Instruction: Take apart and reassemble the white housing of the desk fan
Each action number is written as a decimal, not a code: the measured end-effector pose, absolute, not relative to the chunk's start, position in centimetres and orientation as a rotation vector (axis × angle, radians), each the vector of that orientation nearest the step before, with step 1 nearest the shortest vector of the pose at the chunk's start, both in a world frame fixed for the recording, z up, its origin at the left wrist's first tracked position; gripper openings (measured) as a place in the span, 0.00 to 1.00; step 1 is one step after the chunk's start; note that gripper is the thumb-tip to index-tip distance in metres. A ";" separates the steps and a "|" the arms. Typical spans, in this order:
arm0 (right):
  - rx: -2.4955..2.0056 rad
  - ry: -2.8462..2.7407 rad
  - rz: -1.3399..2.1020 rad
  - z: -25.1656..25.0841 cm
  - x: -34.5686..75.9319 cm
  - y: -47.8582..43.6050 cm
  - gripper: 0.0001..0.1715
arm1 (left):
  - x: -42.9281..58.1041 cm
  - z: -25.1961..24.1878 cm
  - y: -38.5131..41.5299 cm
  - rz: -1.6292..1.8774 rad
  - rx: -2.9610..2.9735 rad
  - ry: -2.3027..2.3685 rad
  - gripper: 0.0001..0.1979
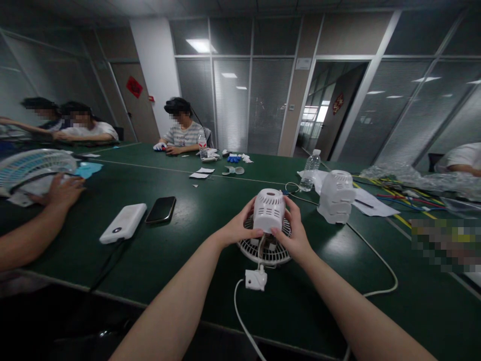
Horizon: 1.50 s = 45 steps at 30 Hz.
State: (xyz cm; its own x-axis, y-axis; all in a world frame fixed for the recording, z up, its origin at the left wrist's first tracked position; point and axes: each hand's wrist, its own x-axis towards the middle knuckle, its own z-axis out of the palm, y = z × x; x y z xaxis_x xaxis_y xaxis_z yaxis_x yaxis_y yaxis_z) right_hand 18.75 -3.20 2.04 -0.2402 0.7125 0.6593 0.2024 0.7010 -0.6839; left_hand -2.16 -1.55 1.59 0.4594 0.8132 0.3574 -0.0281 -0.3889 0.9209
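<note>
Between my hands is a white vented fan motor cover (269, 210), held above a small fan. My left hand (242, 220) grips its left side, thumb along the lower edge. On the opposite side, my right hand (295, 225) wraps round it in the same way. Below them the round fan grille (263, 256) lies on the table, partly hidden by the cover and my fingers. A white switch box (256, 279) hangs off wires coming from under the cover. Its white cord (240, 316) runs down past the table's edge.
White plastic housings (336, 198) and a water bottle (311, 170) stand to the right. On the left lie a phone (161, 209) and a power bank (124, 223). A co-worker's hand (62, 193) touches another fan (35, 170). Fan blades (233, 170) lie farther back.
</note>
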 end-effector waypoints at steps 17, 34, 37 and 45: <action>-0.793 -1.697 0.654 1.2 18.7 -2.5 0.46 | -1.7 1.3 -1.4 1.113 1.595 0.662 0.48; -0.710 -1.812 0.646 2.2 19.2 -3.2 0.47 | -2.3 2.0 -1.9 1.047 1.686 0.657 0.54; -0.707 -1.813 0.646 2.3 19.3 -3.3 0.47 | -2.4 2.1 -2.0 1.044 1.691 0.659 0.54; -0.702 -1.834 0.584 2.2 19.4 -3.4 0.47 | -2.5 2.2 -2.2 1.029 1.666 0.664 0.51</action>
State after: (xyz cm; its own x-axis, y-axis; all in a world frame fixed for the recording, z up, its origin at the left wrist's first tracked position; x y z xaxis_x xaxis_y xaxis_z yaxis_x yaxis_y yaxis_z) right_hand 19.38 -3.35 2.21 -0.2882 0.7010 0.6523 0.1949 0.7099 -0.6768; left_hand -2.45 -2.18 2.21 0.4822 0.8195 0.3098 -0.0558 -0.3241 0.9444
